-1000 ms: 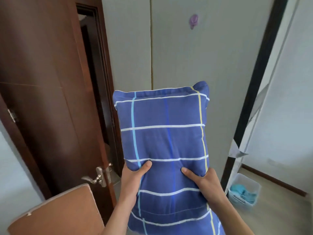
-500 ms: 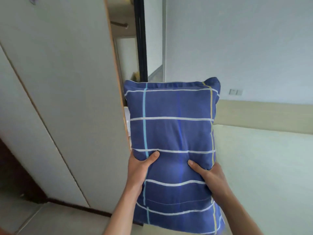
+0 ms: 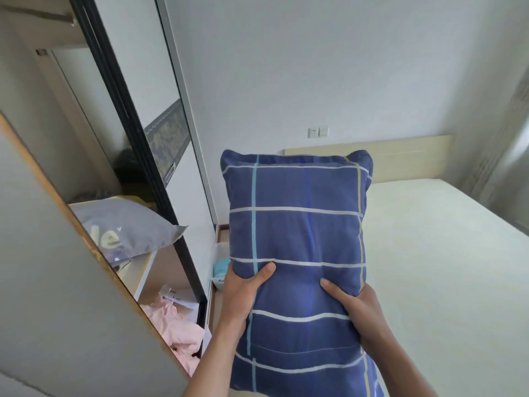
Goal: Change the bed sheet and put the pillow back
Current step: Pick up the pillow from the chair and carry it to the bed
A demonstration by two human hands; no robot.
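A blue checked pillow (image 3: 297, 239) is gripped upright at its lower half by the left hand (image 3: 243, 293) and right hand (image 3: 357, 308), thumbs pressed into the front, fingers hidden behind. It is held in the air at the foot of a bed (image 3: 446, 253) covered in a pale sheet, below a beige headboard (image 3: 400, 156). At left, an open wardrobe (image 3: 94, 156) is seen holding a grey bag (image 3: 120, 227) and what appear to be pink clothes (image 3: 180, 330).

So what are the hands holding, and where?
Both hands, left and right, hold the blue pillow upright, gripping its two side edges, thumbs on the front.
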